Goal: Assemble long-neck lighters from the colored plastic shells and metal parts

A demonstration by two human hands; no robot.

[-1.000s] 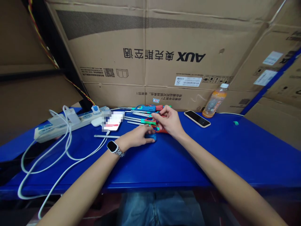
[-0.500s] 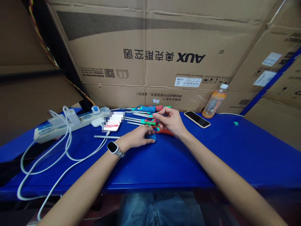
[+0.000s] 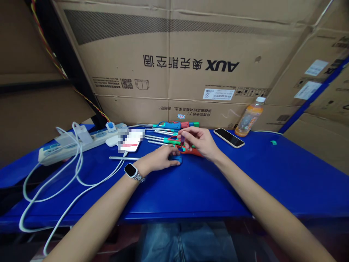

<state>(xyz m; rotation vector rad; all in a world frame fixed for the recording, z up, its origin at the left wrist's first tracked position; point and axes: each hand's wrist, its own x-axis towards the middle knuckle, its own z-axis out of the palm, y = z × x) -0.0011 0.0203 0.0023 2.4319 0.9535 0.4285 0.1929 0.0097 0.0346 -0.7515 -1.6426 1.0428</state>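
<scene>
My left hand (image 3: pixel 160 157) is closed on a long-nosed blue lighter (image 3: pixel 176 158) that lies on the blue table, its metal tube pointing left. Between the fingertips of my right hand (image 3: pixel 203 141) is a small screwdriver (image 3: pixel 182 139) with a dark reddish-purple handle, held upright above the blue lighter. Whether its tip touches the lighter is hidden by my fingers. Just behind both hands lies an orange-red lighter (image 3: pixel 196 151), partly covered. Several more long-nosed lighters, one of them blue (image 3: pixel 172 125), lie side by side farther back.
On the left sit a power strip (image 3: pixel 102 135), looping white cables (image 3: pixel 79 160) and a phone with a lit screen (image 3: pixel 133 140). To the right are a dark phone (image 3: pixel 229 138), a bottle of orange drink (image 3: pixel 249 118) and a small green piece (image 3: pixel 273 143). Cardboard (image 3: pixel 174 83) walls the back.
The fingers of my right hand have shifted their hold on the screwdriver, and its handle now shows more. My left hand and the blue lighter stay where they were.
</scene>
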